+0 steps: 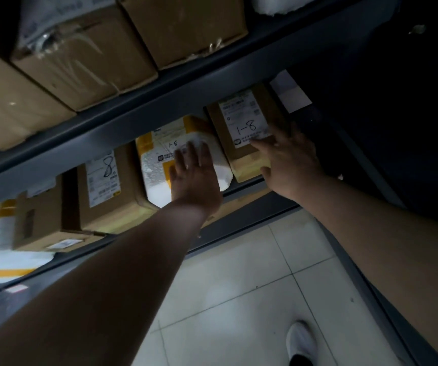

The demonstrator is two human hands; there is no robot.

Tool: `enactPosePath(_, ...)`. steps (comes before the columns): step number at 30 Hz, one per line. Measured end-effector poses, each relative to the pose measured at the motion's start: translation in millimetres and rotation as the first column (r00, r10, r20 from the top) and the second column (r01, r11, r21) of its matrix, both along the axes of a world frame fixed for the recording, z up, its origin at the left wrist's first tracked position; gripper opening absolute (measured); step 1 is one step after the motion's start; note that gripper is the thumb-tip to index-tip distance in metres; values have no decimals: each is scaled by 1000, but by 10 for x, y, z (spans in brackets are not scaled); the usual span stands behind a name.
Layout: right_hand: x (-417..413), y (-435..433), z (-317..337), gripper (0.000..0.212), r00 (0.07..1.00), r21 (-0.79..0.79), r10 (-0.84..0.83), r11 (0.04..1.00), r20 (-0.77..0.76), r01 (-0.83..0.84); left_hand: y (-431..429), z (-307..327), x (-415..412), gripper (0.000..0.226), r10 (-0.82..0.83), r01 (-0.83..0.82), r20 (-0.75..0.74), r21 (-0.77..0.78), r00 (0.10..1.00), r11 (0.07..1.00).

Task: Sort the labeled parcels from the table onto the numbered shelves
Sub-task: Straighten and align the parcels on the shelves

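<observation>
Left hand [195, 178] flat, fingers straight, pressing white padded parcel [157, 165] on lower shelf [239, 220]. Right hand [289, 159] spread open, gripping nothing, fingertips touching brown box [244, 114] marked 1-8, just right of it.

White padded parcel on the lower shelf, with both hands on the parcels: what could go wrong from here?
1. The white padded parcel sits tight between two boxes; the left hand pressing on it may shift the left brown box.
2. Its near end seems to reach the shelf's front edge, so it could slide off.
3. The right hand covers part of the right brown box label; in this dim light, numbers may be misread.
</observation>
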State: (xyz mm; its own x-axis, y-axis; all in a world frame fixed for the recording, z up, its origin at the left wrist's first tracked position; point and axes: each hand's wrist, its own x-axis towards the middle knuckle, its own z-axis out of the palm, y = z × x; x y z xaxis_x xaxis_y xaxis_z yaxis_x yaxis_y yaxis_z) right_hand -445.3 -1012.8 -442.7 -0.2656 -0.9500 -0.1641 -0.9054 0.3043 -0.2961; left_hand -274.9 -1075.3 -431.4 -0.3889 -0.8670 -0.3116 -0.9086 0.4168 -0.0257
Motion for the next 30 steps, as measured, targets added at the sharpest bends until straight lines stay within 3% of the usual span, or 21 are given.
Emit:
enactPosePath(5, 14, -69, -50, 63, 993, 27, -22, 999, 116, 19, -98, 49, 74, 94, -69, 68, 47, 16, 997, 998)
enactPosePath(10, -16, -125, -23, 67, 998, 102, -6, 995, 67, 0, -112, 104, 67, 96, -48, 45, 38, 80, 998, 996)
enactPosePath(14, 129, -50, 24, 72, 997, 28, 47, 999, -69, -45, 25, 101, 166, 96, 5, -2, -79, 29, 997, 1000)
enactPosePath(18, 447, 92, 102, 69, 994, 23, 106, 994, 37, -107, 286, 95, 402, 94, 29, -23, -90, 72, 996, 997)
enactPosePath(22, 783, 163, 240, 59, 981, 125, 172, 975, 86, -182, 403, 146, 791, 80, -18, 17, 8, 101, 1000, 995)
enactPosePath(26, 1196, 248, 413, 42, 956, 209, 292, 933, 25, -291, 476, 345, 1260, 65, 57, -58, 9, 125, 998, 990)
enactPosePath(30, 1628, 390, 725, 41, 948, 233, 316, 920, 37, -316, 551, 698, 1809, 57, 83, -77, -21, 204, 996, 976)
